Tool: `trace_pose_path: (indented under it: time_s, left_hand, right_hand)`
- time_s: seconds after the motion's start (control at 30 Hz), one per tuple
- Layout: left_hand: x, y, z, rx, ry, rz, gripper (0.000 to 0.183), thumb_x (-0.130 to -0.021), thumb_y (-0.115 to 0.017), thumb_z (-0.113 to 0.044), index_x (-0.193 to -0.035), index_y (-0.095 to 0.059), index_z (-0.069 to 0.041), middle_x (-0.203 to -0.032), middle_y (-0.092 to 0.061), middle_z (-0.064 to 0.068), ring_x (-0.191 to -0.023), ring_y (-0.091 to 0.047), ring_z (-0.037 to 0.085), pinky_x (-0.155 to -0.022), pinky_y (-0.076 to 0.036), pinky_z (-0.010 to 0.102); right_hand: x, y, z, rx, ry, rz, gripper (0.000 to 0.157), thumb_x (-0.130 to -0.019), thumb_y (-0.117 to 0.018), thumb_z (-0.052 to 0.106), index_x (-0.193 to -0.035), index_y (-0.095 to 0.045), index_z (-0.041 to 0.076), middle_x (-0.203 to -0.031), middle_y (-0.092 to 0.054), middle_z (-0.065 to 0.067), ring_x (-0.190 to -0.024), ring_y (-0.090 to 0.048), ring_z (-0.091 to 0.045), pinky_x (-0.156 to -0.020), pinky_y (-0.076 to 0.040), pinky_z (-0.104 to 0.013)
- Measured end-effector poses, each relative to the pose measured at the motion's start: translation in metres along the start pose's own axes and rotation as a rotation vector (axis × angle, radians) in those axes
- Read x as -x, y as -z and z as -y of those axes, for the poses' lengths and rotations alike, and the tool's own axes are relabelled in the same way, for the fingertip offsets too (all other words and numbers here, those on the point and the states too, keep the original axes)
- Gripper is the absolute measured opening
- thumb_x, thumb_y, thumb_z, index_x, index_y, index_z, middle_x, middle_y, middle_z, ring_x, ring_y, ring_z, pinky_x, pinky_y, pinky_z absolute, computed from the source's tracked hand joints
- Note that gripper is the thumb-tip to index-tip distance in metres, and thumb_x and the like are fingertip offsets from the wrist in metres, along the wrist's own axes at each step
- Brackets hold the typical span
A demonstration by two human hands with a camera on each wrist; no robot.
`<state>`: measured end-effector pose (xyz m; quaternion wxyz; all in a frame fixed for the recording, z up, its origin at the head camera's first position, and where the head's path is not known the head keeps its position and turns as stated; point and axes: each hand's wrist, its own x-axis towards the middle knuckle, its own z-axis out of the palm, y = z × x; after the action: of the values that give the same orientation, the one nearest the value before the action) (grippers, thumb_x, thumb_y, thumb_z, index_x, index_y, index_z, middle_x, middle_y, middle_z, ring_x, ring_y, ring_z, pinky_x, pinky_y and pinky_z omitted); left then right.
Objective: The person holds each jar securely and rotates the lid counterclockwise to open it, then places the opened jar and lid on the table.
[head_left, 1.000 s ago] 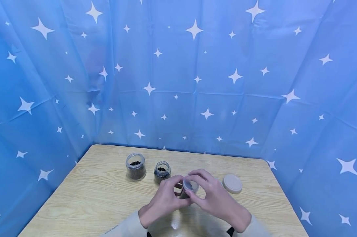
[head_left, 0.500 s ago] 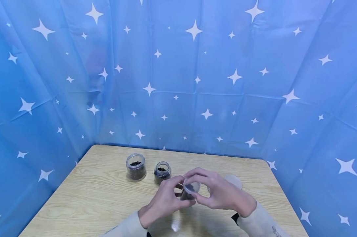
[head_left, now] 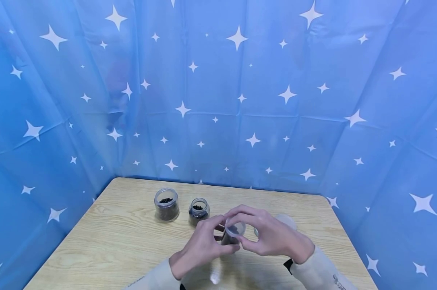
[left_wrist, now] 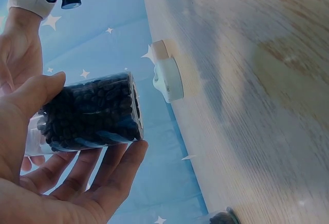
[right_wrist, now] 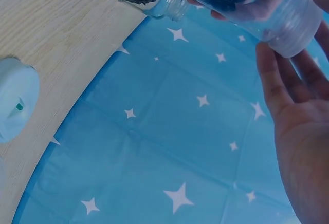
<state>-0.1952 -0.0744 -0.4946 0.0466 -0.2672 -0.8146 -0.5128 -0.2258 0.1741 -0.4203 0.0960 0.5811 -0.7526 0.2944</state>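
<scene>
My left hand [head_left: 201,243] grips a clear jar [left_wrist: 95,113] of dark beans, thumb on one side and fingers on the other. In the left wrist view the jar lies raised off the wooden table. My right hand [head_left: 270,235] pinches the translucent lid [right_wrist: 302,26] at the jar's mouth, thumb and fingertips around its edge. The head view shows the lid from above, partly covered by the fingers. Close behind my left hand stands a small open glass jar [head_left: 198,215] with dark beans inside.
A larger open jar [head_left: 166,210] with dark contents stands further left on the table [head_left: 131,233]. Right of my right hand lies a pale round lid [head_left: 287,220], partly hidden by it; another white lid [left_wrist: 168,80] shows in the left wrist view. A blue starred curtain [head_left: 218,100] surrounds the table.
My right wrist and forearm have swung to the right while the fingertips stay at the jar's lid. The pale lid on the table has become partly covered. The left hand keeps its grip.
</scene>
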Motion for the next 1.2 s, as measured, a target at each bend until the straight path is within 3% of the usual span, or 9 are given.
trace_pose_path:
  time_s: [0.23,0.43,0.73,1.03,1.2]
  left_hand:
    - [0.0,0.0,-0.001,-0.018,0.005,-0.013,0.053,-0.089,-0.103,-0.024,-0.135,-0.077,-0.02,-0.124,-0.083,-0.002,-0.115,-0.083,0.016,-0.091,-0.069,0.021]
    - [0.0,0.0,-0.002,-0.018,0.01,-0.024,0.049,-0.089,-0.103,-0.025,-0.13,-0.077,-0.021,-0.121,-0.084,-0.002,-0.114,-0.083,0.016,-0.091,-0.069,0.022]
    - [-0.002,-0.001,-0.001,-0.036,-0.015,-0.04,0.047,-0.089,-0.102,-0.018,-0.129,-0.077,-0.018,-0.118,-0.083,-0.002,-0.111,-0.083,0.014,-0.09,-0.07,0.025]
    - [0.0,0.001,-0.002,-0.039,-0.001,-0.042,0.056,-0.089,-0.102,-0.016,-0.139,-0.077,-0.016,-0.119,-0.082,0.001,-0.11,-0.083,0.014,-0.089,-0.069,0.021]
    - [0.0,0.001,-0.002,-0.044,-0.004,-0.04,0.055,-0.09,-0.102,-0.016,-0.139,-0.077,-0.01,-0.12,-0.082,0.002,-0.113,-0.083,0.016,-0.089,-0.068,0.02]
  right_hand:
    - [0.0,-0.001,0.003,0.056,-0.021,-0.02,0.054,-0.092,-0.088,0.002,-0.144,-0.072,0.011,-0.149,-0.073,-0.008,-0.131,-0.078,-0.019,-0.111,-0.067,-0.033]
    - [-0.002,-0.004,0.008,0.133,-0.051,-0.093,0.06,-0.091,-0.092,0.006,-0.147,-0.071,0.007,-0.146,-0.073,-0.006,-0.125,-0.079,-0.021,-0.107,-0.069,-0.036]
    - [-0.003,-0.011,0.022,0.247,-0.162,-0.144,0.054,-0.095,-0.096,0.021,-0.144,-0.075,0.013,-0.144,-0.073,-0.007,-0.125,-0.078,-0.022,-0.104,-0.071,-0.042]
    - [-0.003,-0.021,0.029,0.324,-0.157,-0.216,0.047,-0.095,-0.096,0.02,-0.139,-0.079,0.016,-0.138,-0.075,-0.006,-0.121,-0.078,-0.022,-0.1,-0.072,-0.042]
    - [-0.003,-0.022,0.029,0.335,-0.155,-0.224,0.043,-0.095,-0.096,0.018,-0.136,-0.08,0.015,-0.135,-0.076,-0.007,-0.119,-0.077,-0.02,-0.099,-0.071,-0.038]
